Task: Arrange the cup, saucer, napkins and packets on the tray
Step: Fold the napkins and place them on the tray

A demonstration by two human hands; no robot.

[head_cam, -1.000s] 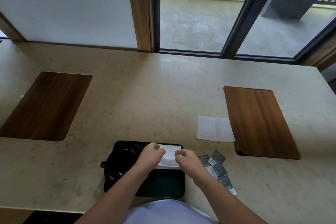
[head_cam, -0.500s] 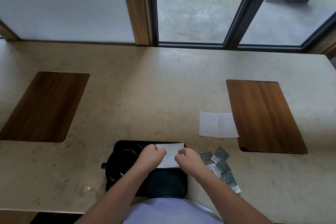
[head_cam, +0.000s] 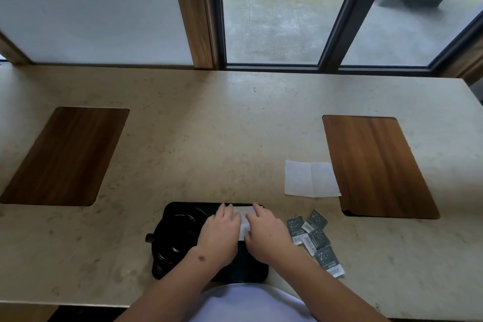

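A black tray lies at the counter's near edge. In its left half stand a black cup and a black saucer. A folded white napkin lies flat on the tray's right half. My left hand and my right hand rest palm down on it with fingers spread, pressing it flat. Only a strip of this napkin shows between them. A second white napkin lies unfolded on the counter to the right. Several grey packets lie in a loose heap just right of the tray.
The beige stone counter has two wood panels set into it, one at the left and one at the right. A window and a wall stand along the far edge. My white shirt shows at the bottom.
Both hands went from pinching the folded napkin above the tray to lying flat on it with open fingers. The napkin now lies down on the tray's right half.
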